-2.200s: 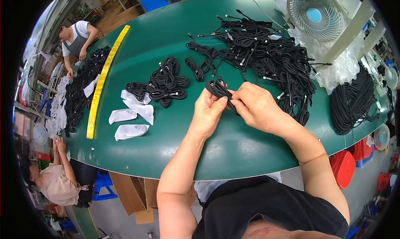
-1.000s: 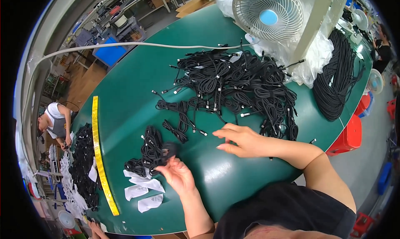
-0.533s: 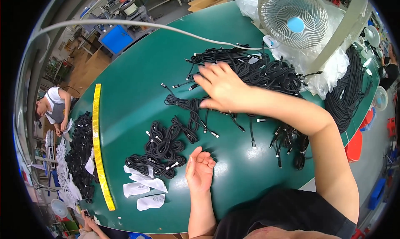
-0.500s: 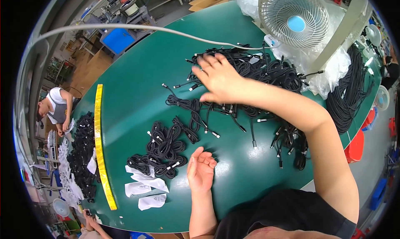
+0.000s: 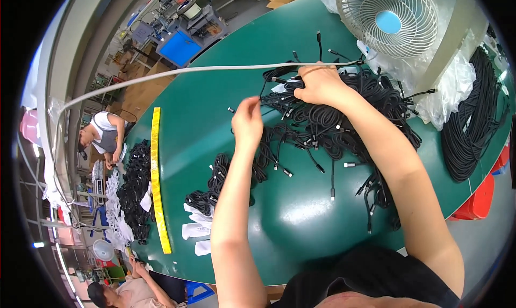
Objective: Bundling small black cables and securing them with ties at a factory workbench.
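Beneath the fingers (image 5: 308, 71) of the right hand (image 5: 323, 86) lie black cables (image 5: 329, 117).

The table (image 5: 301, 214) looks smooth and glossy, the cables (image 5: 387, 99) matt, the yellow strip (image 5: 157, 180) shiny, the bags (image 5: 438, 106) crinkled plastic.

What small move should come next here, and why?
Probably ease the right hand slowly up from the black cable pile, with the left hand steadying the pile's left side: its coils overlap and ends stick out, so a quick pull might drag others along. The left hand is close by; what the right hand grips is unclear.
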